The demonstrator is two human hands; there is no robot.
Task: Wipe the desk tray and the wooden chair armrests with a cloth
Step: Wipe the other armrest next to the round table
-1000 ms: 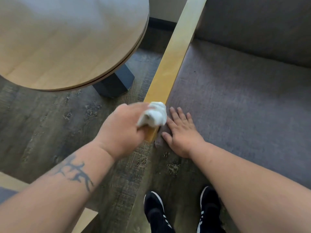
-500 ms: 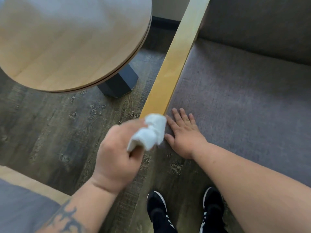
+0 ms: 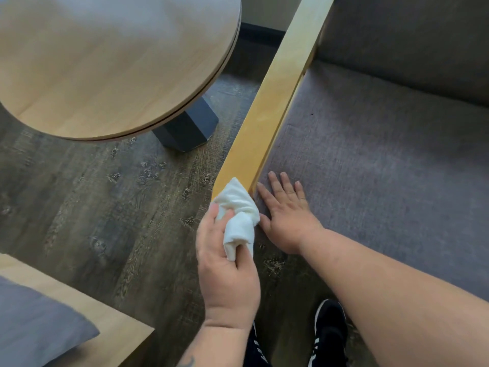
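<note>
Dark wood-plank floor (image 3: pixel 100 207); left hand (image 3: pixel 227 263) clenches the crumpled white cloth (image 3: pixel 238 213) against the pale wooden armrest (image 3: pixel 267 117) end for wiping, right hand (image 3: pixel 285 213) at three o'clock, fingers splayed flat, bracing on the grey fabric seat (image 3: pixel 383 160).

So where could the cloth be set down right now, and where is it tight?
Free: the round table top, and the seat cushion beyond the right hand. Crowded: the armrest's near end, where the left hand holds the cloth.

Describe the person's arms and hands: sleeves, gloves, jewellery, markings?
Both forearms are bare, with no sleeves in view. The left hand and right hand wear no gloves, rings or watch that I can see. A dark tattoo shows partly on the left forearm at the bottom edge.
</note>
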